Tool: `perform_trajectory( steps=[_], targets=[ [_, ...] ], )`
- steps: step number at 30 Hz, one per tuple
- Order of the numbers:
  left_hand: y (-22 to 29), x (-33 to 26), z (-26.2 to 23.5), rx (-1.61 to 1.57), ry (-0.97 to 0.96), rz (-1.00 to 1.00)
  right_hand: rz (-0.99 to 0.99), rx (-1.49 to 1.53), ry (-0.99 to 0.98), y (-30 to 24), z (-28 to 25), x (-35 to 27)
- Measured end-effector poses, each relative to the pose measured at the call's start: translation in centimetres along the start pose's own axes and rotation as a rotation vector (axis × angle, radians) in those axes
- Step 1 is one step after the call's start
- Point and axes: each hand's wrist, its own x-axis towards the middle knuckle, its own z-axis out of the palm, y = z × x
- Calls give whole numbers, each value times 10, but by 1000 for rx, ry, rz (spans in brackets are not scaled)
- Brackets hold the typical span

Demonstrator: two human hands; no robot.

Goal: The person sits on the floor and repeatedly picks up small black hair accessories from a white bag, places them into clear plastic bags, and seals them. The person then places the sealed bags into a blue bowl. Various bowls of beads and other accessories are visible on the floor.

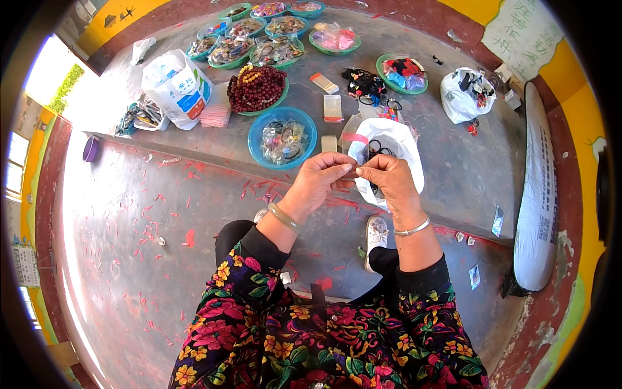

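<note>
Our left hand and right hand meet, each grip pinched on one small dark item. Just beyond lies the white bag; left of it, the blue bowl.

The left hand and the right hand are pinching something tiny between their fingertips, too small to tell. The right hand is hiding part of the white bag. The little things in the blue bowl are looking blurry
</note>
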Motion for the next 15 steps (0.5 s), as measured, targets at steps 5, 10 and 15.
perform_trajectory(
  steps=[5, 10, 15],
  targets=[
    [18, -6, 7, -25, -1, -8, 43, -95, -71, -4, -2, -1],
    [27, -5, -4, 14, 18, -57, -3, -268, -205, -9, -1, -4],
    [31, -4, -11, 165, -60, -146, -18, -327, -302, -12, -3, -5]
  ],
)
